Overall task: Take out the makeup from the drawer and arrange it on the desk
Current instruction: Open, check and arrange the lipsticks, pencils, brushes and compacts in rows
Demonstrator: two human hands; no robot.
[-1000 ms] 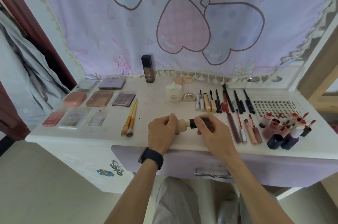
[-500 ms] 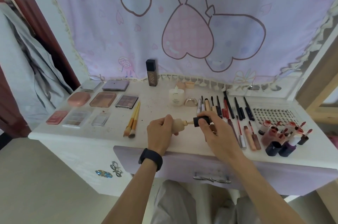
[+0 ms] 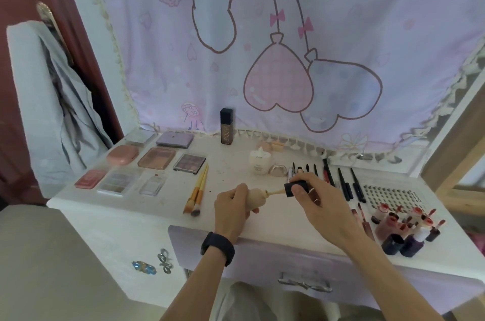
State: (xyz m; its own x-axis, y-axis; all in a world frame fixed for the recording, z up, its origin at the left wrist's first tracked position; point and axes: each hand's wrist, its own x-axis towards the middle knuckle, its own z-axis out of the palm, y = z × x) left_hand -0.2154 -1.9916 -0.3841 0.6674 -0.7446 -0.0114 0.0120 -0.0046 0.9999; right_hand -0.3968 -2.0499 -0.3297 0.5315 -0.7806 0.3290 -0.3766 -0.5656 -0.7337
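Note:
A small beige foundation bottle point(image 3: 256, 195) lies sideways in my left hand point(image 3: 231, 209) just above the white desk point(image 3: 157, 202). My right hand point(image 3: 319, 201) pinches its black cap point(image 3: 295, 187), which is pulled clear of the bottle, with a thin beige wand point(image 3: 275, 192) showing between them. The lilac drawer point(image 3: 262, 257) under the desk front looks pushed in. Palettes point(image 3: 157, 158), two brushes point(image 3: 197, 191), pencils point(image 3: 343, 184) and lip glosses point(image 3: 404, 226) lie in rows on the desk.
A tall dark bottle point(image 3: 226, 126) stands at the back by the lilac curtain point(image 3: 288, 45). A white jar point(image 3: 259, 162) sits mid-desk and a lash tray point(image 3: 391, 193) at the right. Grey clothing point(image 3: 52, 100) hangs at the left.
My right hand has drawn the black cap away from the bottle, baring the wand. Both hands have lifted slightly, and the camera has tilted so the desk sits lower in view.

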